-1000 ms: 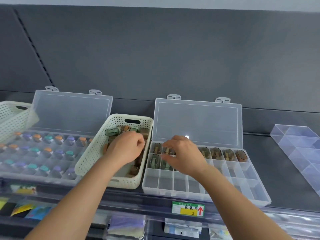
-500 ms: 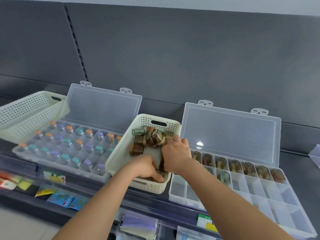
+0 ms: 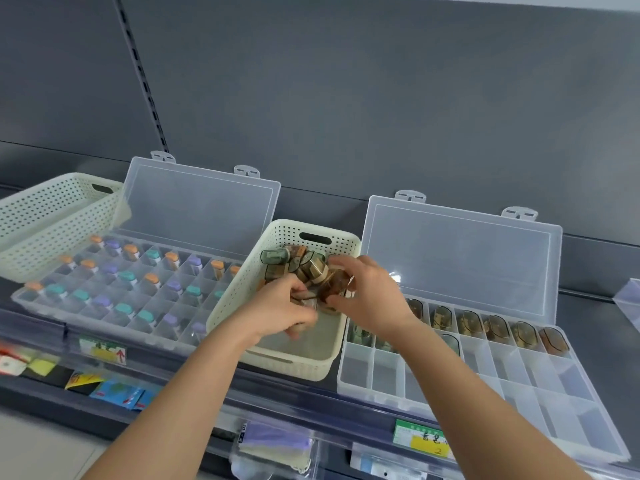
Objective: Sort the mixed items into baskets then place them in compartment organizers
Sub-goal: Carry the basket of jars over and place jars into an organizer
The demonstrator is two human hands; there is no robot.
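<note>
A cream perforated basket [image 3: 242, 296] in the middle of the shelf holds a pile of small brown and green capsule-shaped items [image 3: 298, 265]. Both hands are inside it. My left hand [image 3: 280, 311] curls its fingers round an item near the basket floor. My right hand [image 3: 367, 296] grips a brown item [image 3: 334, 287] above the pile. To the right lies an open clear organizer [image 3: 460, 372]; its back row of compartments holds several brown capsules [image 3: 495, 327].
A second open clear organizer [image 3: 114, 299] on the left holds several small vials with orange, purple and teal caps. An empty cream basket [image 3: 52, 220] rests tilted on its far left corner. Another clear tray [image 3: 628, 303] peeks in at the right edge. Price labels line the shelf front.
My right hand left the right organizer and came into the basket, where it now grips a brown item. My left hand stayed in the basket. The view swung left.
</note>
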